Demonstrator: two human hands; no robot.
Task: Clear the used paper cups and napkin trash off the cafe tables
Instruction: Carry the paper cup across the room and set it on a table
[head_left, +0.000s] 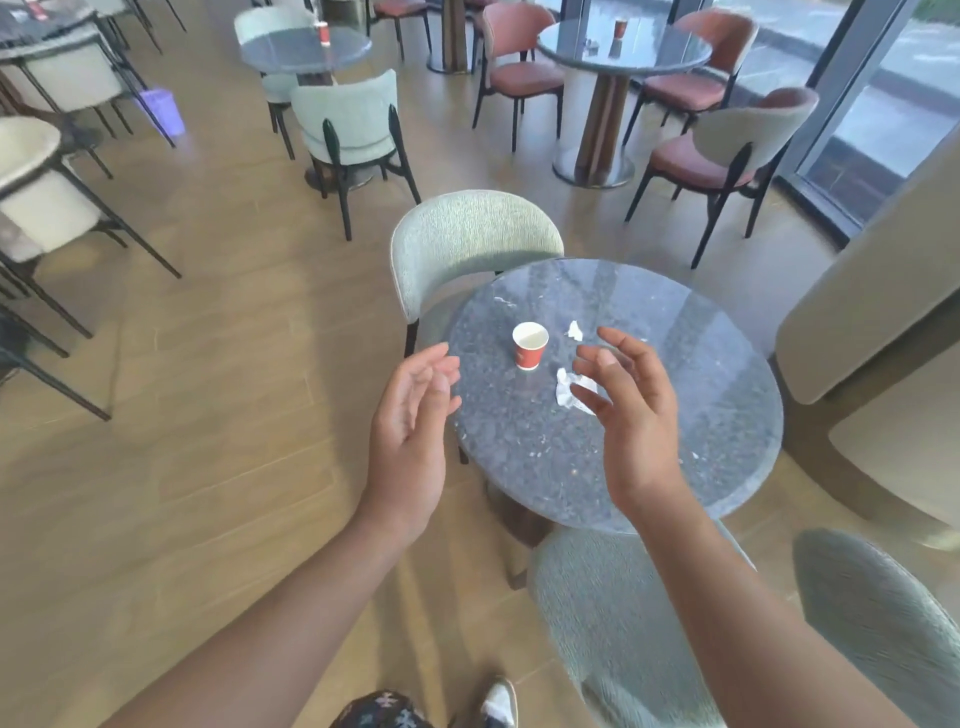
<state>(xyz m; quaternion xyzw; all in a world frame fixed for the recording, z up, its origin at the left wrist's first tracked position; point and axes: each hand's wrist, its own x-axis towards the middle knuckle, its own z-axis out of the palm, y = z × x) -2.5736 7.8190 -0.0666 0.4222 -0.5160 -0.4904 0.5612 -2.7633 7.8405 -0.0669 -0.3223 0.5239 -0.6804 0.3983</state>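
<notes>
A red paper cup (530, 345) with a white inside stands upright on the near round grey stone table (701, 374). Right of it lie a small crumpled napkin (574, 330) and a larger crumpled napkin (566, 391), partly hidden by my right hand. My left hand (413, 421) hovers at the table's left edge, palm inward, fingers relaxed, holding nothing. My right hand (631, 410) hangs above the table with loosely spread fingers, empty. Farther back, a red cup (323, 34) stands on another table (291, 52), and a third cup (620, 27) on the table (649, 52) by the window.
Pale green chairs (467, 244) ring the near table, one at its far side and two (623, 623) close on my right. A purple bin (163, 110) sits on the wooden floor at far left. Red-seated chairs (727, 150) and glass walls fill the right side.
</notes>
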